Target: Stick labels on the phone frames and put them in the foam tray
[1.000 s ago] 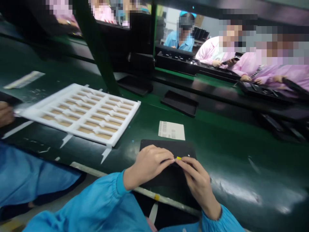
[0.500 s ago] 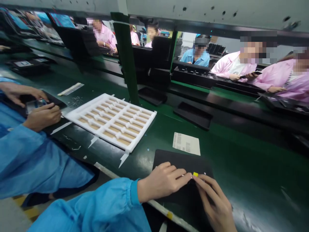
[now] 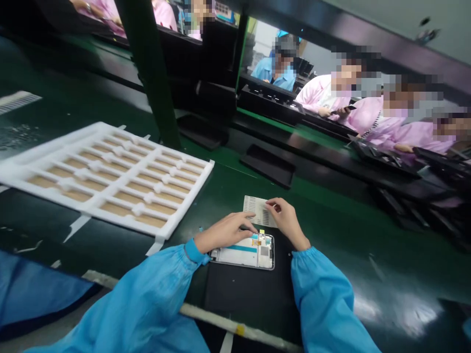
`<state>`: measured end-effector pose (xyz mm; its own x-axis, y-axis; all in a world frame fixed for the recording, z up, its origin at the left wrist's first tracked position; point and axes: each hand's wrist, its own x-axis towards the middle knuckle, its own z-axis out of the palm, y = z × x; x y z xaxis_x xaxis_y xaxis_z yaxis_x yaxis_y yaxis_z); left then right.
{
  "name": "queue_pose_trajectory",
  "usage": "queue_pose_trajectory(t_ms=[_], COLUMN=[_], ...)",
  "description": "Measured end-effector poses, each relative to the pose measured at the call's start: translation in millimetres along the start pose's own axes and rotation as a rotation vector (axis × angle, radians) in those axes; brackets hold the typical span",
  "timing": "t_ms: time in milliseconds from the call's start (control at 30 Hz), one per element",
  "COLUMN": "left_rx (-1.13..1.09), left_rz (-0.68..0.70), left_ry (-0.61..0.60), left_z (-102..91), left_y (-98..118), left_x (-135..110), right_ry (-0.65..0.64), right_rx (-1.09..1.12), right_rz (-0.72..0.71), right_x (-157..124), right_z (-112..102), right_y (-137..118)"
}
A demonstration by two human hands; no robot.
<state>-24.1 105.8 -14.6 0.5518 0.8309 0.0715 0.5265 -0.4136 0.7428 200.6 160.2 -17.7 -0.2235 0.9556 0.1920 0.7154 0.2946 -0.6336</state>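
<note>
An opened phone housing (image 3: 239, 257), silvery inside with blue strips, lies on a black mat (image 3: 250, 289). A small yellow tab (image 3: 262, 231) sticks out at its upper edge. My left hand (image 3: 230, 229) rests over the phone's upper left part, fingers stretched out and covering some of it. Just behind the phone is a pale sheet of small dark stickers (image 3: 253, 203). Over that sheet, my right hand (image 3: 287, 220) has thumb and forefinger pinched together at its surface; whatever is between the fingertips is too small to make out.
A white foam tray (image 3: 97, 203) with cardboard-floored slots stands to the left, taped to the green bench (image 3: 353, 235). Black trays (image 3: 270, 166) lie toward the back, beside a green post (image 3: 154, 78). Several people in pink or blue work across the line.
My hands have come apart: the right moved from the yellow tab back to the sticker sheet. The phone's inside now shows on the mat. The view has turned right.
</note>
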Motion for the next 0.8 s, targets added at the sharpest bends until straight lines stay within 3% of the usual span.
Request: queue_pose_trajectory(t_ms=[100,300,600,800], left_rx=[-0.006,-0.013,0.004,0.008], left_rz=[-0.046,-0.117,-0.149,-0.152], left_ry=[-0.045,-0.142,-0.230,-0.246], left_z=[0.2,-6.7,-6.1,-7.3], left_y=[0.0,4.1,3.7,4.0], left_x=[-0.6,2.3,6.4,7.3], right_ry=[-0.122,-0.259,-0.289,-0.268], right_rx=[-0.041,-0.077,-0.188,-0.277], right_rz=[-0.042,-0.083,-0.181,-0.111], right_x=[8.3,-5.8,-26.6,-25.5], right_z=[8.5,1.6,3.2,13.6], right_y=[-0.3,-0.8,-3.5,-10.9])
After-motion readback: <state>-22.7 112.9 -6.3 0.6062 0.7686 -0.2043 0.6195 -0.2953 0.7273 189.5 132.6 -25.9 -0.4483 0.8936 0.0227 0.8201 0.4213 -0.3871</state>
